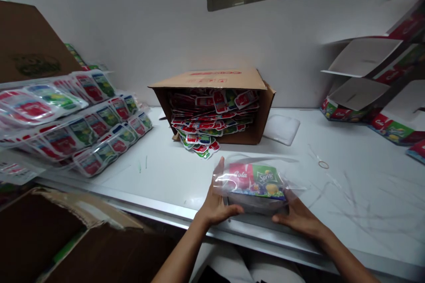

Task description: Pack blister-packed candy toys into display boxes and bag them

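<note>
Between my two hands is a small printed box [255, 180] in a clear plastic bag, held over the table's front edge. Its red half reads Cola and its green half reads Sprite. My left hand [217, 201] grips the left end, thumb along the front and fingers up the side. At the right end, my right hand [299, 216] holds on with its thumb in front; its other fingers are partly hidden behind the bag. Loose clear film spreads past both ends of the box.
Behind the hands, a cardboard carton [212, 80] lies open, full of red and green sachets [212, 119]. Packed sachet strips [99, 128] are stacked left. Open printed boxes [352, 97] stand right. A rubber band [323, 165] and a white pad [282, 129] lie on the table [159, 185].
</note>
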### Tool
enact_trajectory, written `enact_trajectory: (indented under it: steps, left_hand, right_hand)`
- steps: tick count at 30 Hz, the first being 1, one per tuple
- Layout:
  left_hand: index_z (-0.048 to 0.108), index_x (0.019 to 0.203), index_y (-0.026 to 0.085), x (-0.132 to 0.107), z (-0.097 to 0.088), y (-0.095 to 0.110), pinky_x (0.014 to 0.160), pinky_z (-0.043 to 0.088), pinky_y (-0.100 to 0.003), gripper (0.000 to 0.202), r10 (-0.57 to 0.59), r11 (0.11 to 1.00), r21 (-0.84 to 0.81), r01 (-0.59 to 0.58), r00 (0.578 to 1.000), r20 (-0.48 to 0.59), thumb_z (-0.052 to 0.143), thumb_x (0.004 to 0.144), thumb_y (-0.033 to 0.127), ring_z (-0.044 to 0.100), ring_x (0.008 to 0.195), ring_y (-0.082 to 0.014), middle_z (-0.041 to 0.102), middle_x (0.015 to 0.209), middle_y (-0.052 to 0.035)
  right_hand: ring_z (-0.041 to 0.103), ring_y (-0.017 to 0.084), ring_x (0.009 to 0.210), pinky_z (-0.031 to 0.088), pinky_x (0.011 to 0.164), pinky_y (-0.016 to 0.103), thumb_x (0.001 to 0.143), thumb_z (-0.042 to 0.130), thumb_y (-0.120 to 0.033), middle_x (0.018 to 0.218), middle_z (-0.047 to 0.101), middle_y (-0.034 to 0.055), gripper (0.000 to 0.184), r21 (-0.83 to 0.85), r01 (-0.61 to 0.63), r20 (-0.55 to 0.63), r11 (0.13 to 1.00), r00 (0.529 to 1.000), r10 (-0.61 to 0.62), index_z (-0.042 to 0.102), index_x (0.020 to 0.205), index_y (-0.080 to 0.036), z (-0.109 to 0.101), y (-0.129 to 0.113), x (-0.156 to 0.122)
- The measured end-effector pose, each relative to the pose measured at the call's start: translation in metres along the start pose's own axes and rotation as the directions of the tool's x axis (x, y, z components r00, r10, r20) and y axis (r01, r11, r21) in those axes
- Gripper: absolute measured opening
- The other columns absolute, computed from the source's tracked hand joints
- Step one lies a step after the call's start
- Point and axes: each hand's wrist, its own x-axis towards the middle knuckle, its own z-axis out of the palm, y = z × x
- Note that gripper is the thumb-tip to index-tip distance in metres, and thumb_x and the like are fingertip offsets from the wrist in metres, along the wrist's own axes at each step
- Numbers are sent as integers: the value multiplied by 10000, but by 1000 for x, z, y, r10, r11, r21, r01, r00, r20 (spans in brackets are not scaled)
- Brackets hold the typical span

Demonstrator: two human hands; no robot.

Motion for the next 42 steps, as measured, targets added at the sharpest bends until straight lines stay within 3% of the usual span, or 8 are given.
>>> enact_trajectory:
  steps: [7,12,17,25,29,32,38,42]
  left_hand:
    - [673,1101,180,12,15,-6,995,449,-405,522,-54,985,-153,76,989,140,650,741,557,609,1076,-286,710,1023,-81]
    - [478,1357,169,9,11,-12,1081,373,-459,823,46,983,-183,-31,996,81,700,694,604,522,1224,-335,564,1313,-159]
    - [174,1508,179,17,3,-7,1174,185,-515,1218,147,968,-200,-153,988,-48,707,570,743,201,1434,-397,245,1550,-175]
    - [279,1479,192,12,11,-13,1144,278,-504,1006,117,957,-282,-70,981,152,667,689,679,395,1339,-361,405,1476,-150]
    - [201,1503,192,3,10,-20,1179,179,-511,1092,166,966,-209,-154,985,40,679,659,695,229,1427,-373,277,1540,-156]
    - [207,1500,168,2,19,-17,1164,236,-480,973,163,962,-224,-158,987,6,561,763,697,348,1376,-341,353,1500,-170]
    - [400,1407,97,37,9,18,1105,301,-494,789,-297,953,-76,293,953,-53,295,890,685,449,1316,-364,516,1385,-219]
    - [424,1385,108,44,-13,30,1092,341,-427,803,-290,952,-97,290,957,15,482,826,682,460,1319,-333,508,1406,-198]
  right_hand:
    - [405,328,1341,343,1107,463,666,688,-689,1465,403,168,1151,123,171,-98,978,982,-159,104,1528,-199,4,-18,14]
    - [481,346,1265,351,1095,491,667,745,-548,1372,521,155,931,-22,28,-11,999,1000,-29,386,1442,-179,6,2,14]
    - [509,349,1238,380,1074,504,693,733,-486,1374,535,148,787,-99,16,40,995,999,-12,493,1378,-179,7,12,13]
    - [419,372,1305,321,1104,516,670,718,-566,1414,476,142,865,-210,99,18,973,995,-97,447,1407,-202,-3,-3,2]
    - [343,330,1381,313,1123,487,744,621,-635,1520,333,159,1021,21,87,-89,996,992,-85,144,1529,-190,6,4,0]
    - [443,317,1316,352,1101,478,778,616,-612,1453,441,169,923,61,49,-29,997,998,-47,239,1502,-180,21,8,5]
    - [597,324,1137,491,945,475,847,368,-743,1264,619,159,801,96,-136,-149,986,977,150,430,1398,-165,9,-25,37]
    - [653,297,1025,568,735,413,839,305,-779,1265,619,157,825,258,-213,31,943,977,212,403,1424,-205,-9,-45,44]
